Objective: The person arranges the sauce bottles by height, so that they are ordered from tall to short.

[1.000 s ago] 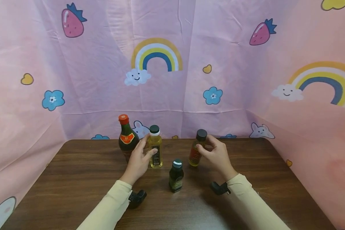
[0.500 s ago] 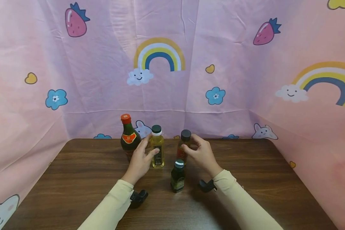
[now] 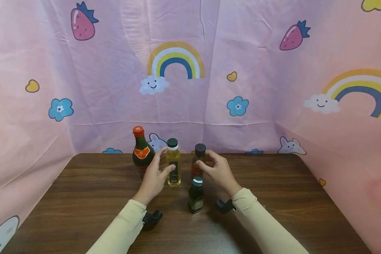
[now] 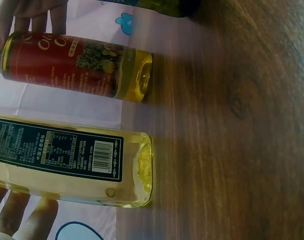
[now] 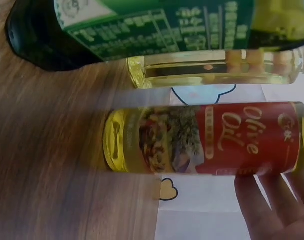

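Observation:
My left hand [image 3: 153, 180] holds a clear bottle of yellow oil [image 3: 174, 177] with a dark green cap, thumb in front and fingers behind. My right hand [image 3: 220, 173] grips an olive oil bottle [image 3: 197, 170] with a red label and dark cap near its top. Both bottles are upright, a small gap between them. Its "Olive Oil" lettering reads plainly on the red label [image 5: 246, 137] in the right wrist view. Whether the olive oil bottle touches the table, I cannot tell. In front of it a small dark green bottle [image 3: 195, 200] hides its base.
A tall dark bottle [image 3: 142, 152] with a red cap stands left of the yellow oil, partly behind my left hand. Brown wood-grain tabletop [image 3: 92, 197] lies under everything. A patterned pink cloth [image 3: 184, 106] hangs behind and at both sides.
My right hand has moved left with the olive oil bottle, bringing it close to the yellow oil and behind the small green bottle. The left hand has stayed in place.

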`<state>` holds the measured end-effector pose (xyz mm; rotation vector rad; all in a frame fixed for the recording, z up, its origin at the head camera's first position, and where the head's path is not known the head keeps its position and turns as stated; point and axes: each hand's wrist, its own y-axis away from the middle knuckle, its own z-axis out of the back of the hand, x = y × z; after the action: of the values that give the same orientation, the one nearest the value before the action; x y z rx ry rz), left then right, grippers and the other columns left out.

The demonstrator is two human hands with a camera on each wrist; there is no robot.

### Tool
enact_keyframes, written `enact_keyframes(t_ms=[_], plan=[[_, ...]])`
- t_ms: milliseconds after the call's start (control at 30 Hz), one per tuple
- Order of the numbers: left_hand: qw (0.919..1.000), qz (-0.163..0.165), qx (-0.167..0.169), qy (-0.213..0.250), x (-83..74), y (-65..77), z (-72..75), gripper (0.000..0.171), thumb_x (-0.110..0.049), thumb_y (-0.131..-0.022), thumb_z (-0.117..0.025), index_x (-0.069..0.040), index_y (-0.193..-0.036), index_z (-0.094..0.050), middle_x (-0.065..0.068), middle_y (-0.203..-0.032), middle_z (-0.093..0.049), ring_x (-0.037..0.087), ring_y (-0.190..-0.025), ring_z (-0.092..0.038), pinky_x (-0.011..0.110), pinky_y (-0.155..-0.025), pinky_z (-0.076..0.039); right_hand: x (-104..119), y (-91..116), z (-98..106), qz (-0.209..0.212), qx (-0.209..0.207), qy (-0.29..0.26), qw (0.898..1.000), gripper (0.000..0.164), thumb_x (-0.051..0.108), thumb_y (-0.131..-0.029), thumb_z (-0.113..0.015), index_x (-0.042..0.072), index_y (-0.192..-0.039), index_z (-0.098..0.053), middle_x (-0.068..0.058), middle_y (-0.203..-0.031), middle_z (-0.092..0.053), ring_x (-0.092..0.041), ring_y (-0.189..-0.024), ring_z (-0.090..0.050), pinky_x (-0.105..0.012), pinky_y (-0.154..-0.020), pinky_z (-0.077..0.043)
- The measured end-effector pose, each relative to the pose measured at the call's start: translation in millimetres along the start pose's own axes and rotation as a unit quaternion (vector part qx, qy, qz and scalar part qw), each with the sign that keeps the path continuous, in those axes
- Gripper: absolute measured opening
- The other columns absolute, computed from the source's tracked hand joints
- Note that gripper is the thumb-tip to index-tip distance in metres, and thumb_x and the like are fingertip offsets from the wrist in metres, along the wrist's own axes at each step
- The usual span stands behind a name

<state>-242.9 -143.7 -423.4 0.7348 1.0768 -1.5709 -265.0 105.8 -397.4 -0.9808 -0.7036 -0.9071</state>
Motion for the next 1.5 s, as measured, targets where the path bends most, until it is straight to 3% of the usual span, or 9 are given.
enact_keyframes(t_ms=[333,667,833,1167,1500], plan=[[0.9997,-0.005,-0.023,-0.007,-1.6,0.3,-3.7,0.066,-0.022,-0.100,-0.071,-0.011,-0.157,-0.040,0.018,-0.154,-0.048,0.034,-0.143,-0.046,0.055,-0.109,-0.047,4,0,1,-0.037,0.010,-0.002,0.999,0.033,0.021,-0.096,-0.077,0.010,-0.126,-0.071,-0.010,-0.123,-0.073,-0.028,-0.123,-0.065,-0.047,-0.105,-0.053],[0.9995,-0.004,-0.030,-0.009,2.1,-1.8,-4.1,0.066,-0.024,-0.099,-0.072,-0.012,-0.157,-0.042,0.017,-0.154,-0.050,0.033,-0.143,-0.046,0.055,-0.105,-0.050,2,4,6,-0.037,0.000,-0.012,0.999,0.039,0.022,-0.100,-0.072,0.007,-0.134,-0.063,-0.012,-0.133,-0.067,-0.030,-0.128,-0.061,-0.050,-0.107,-0.051],[0.9997,-0.003,-0.023,-0.010,1.9,-2.3,-2.8,0.067,-0.026,-0.099,-0.072,-0.013,-0.158,-0.041,0.016,-0.155,-0.048,0.033,-0.144,-0.045,0.056,-0.106,-0.050,4,16,17,-0.031,-0.014,-0.029,0.999,0.040,0.018,-0.101,-0.070,0.003,-0.136,-0.059,-0.015,-0.135,-0.064,-0.032,-0.128,-0.061,-0.055,-0.108,-0.048],[0.9995,-0.002,-0.020,-0.025,2.1,-2.2,-2.8,0.068,-0.028,-0.100,-0.070,-0.013,-0.159,-0.040,0.017,-0.158,-0.044,0.035,-0.148,-0.040,0.058,-0.114,-0.041,2,49,39,-0.025,-0.031,-0.052,0.998,0.040,0.008,-0.098,-0.072,0.000,-0.135,-0.058,-0.015,-0.134,-0.064,-0.034,-0.127,-0.061,-0.049,-0.103,-0.053],[0.9996,0.000,-0.017,-0.022,3.4,-1.2,-3.2,0.068,-0.030,-0.101,-0.069,-0.015,-0.159,-0.038,0.016,-0.160,-0.042,0.035,-0.146,-0.041,0.058,-0.108,-0.047,-7,81,49,-0.045,-0.019,-0.056,0.997,0.046,0.010,-0.097,-0.073,0.001,-0.139,-0.055,-0.014,-0.136,-0.063,-0.034,-0.129,-0.061,-0.051,-0.105,-0.051]])
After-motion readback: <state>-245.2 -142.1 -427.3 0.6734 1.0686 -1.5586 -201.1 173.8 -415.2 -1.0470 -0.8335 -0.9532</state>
